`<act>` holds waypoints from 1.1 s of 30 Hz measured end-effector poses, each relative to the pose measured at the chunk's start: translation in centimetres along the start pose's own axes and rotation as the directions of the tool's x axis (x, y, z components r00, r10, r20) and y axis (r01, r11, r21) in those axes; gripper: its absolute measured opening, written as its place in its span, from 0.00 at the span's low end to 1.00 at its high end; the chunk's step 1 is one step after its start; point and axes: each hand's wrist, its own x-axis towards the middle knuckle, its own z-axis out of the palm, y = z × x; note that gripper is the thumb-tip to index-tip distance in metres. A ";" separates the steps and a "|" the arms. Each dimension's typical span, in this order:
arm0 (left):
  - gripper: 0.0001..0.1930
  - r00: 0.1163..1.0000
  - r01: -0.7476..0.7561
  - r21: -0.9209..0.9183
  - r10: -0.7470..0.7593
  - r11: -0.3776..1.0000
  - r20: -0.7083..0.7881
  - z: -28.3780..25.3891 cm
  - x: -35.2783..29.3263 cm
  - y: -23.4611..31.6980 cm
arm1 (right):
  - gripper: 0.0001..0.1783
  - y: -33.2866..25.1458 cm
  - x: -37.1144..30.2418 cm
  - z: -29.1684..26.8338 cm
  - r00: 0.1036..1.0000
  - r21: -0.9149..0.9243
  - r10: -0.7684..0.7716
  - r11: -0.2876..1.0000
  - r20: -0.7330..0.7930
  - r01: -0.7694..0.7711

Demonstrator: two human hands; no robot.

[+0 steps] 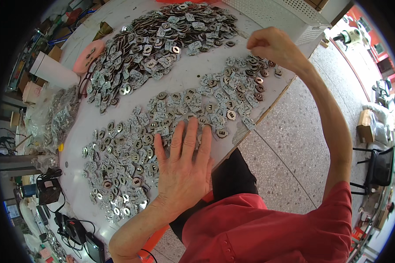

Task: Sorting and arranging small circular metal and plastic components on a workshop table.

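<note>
My left hand (182, 164) lies palm down with its fingers stretched out over a spread layer of small flat parts (118, 149), touching those near the table's front edge. The parts look like thin grey plates with round metal discs bearing dark marks. My right hand (272, 46) is raised above the table's right side, just beyond the right end of this layer. Its fingers are curled together, and whatever they hold, if anything, is hidden. A taller heap of similar parts (158, 39) lies farther back, with a strip of bare tabletop (180, 74) between.
A white perforated basket (289, 22) stands at the far right. On the left are a white cylinder (52, 70), a pink dish (88, 56) with a few parts, and clear plastic bags (59, 114). Black adapters and cables (70, 228) lie lower left. The table edge (267, 111) borders a speckled floor.
</note>
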 end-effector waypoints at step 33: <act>0.31 1.000 -0.010 -0.046 0.009 0.999 -0.018 0.1 0.1 -0.2 | 0.13 -0.4 4.9 5.8 0.984 -0.230 -0.157 0.964 -0.089 0.133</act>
